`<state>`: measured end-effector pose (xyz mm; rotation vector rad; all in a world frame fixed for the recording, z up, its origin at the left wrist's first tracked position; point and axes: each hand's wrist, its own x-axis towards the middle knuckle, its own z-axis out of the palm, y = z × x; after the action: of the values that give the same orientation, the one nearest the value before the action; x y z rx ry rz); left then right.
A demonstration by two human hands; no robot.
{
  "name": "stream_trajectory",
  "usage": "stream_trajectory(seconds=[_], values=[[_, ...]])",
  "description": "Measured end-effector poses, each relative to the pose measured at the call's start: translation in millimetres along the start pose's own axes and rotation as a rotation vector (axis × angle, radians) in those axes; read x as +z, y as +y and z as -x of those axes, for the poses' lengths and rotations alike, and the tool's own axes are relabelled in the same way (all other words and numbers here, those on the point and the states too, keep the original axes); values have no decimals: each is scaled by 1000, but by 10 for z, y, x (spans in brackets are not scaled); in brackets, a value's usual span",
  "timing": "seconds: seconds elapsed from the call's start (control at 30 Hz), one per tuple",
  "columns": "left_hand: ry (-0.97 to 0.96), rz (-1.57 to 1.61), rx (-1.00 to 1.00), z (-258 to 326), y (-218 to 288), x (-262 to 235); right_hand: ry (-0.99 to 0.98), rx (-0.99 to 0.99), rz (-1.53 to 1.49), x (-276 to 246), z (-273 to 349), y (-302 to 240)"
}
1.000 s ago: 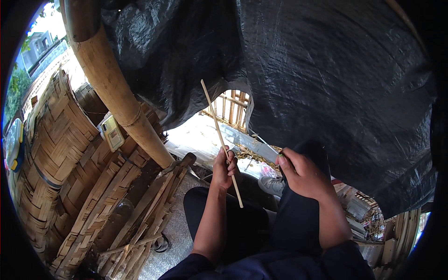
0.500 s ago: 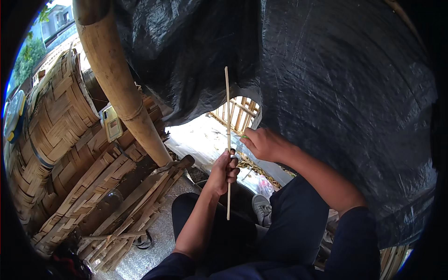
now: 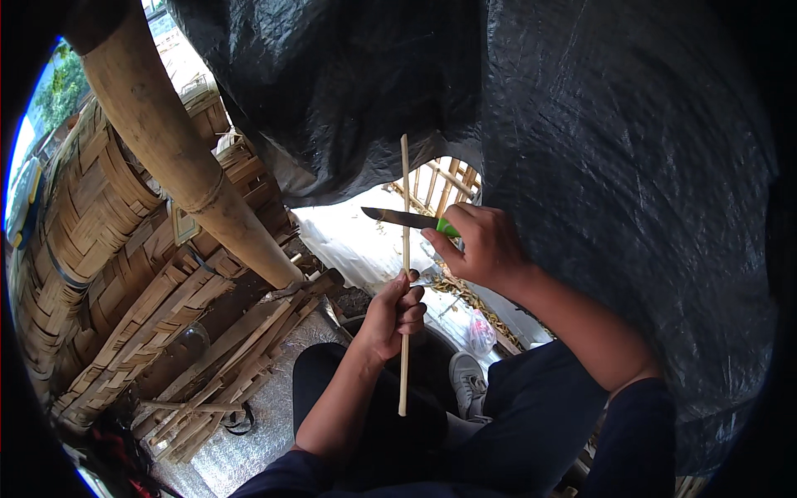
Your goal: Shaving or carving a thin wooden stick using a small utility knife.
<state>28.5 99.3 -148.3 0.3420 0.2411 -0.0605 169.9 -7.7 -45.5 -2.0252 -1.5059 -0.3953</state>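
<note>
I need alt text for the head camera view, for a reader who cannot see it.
A seated person's left hand holds a thin, pale bamboo stick upright, while the right hand lays a green-handled knife across it. A thick bamboo pole, woven bamboo panels and black plastic sheeting surround them.

The right hand [image 3: 481,245] has brought a green-handled knife [image 3: 411,220] against the upright bamboo stick [image 3: 404,274].

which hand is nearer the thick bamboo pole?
Left. The left hand, gripping the thin bamboo stick, sits just right of the thick bamboo pole's lower end. The right hand, holding the knife, is farther right.
</note>
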Motion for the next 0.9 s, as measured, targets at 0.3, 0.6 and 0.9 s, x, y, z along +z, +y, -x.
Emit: stream_trajectory(seconds=[0.3, 0.6, 0.9], values=[[2, -40, 3, -126, -24, 28, -151, 254, 297, 265, 177, 594], [210, -118, 13, -21, -15, 77, -392, 61, 67, 357, 172, 178], [-118, 42, -77, -87, -55, -121, -370, 113, 77, 509, 183, 361]])
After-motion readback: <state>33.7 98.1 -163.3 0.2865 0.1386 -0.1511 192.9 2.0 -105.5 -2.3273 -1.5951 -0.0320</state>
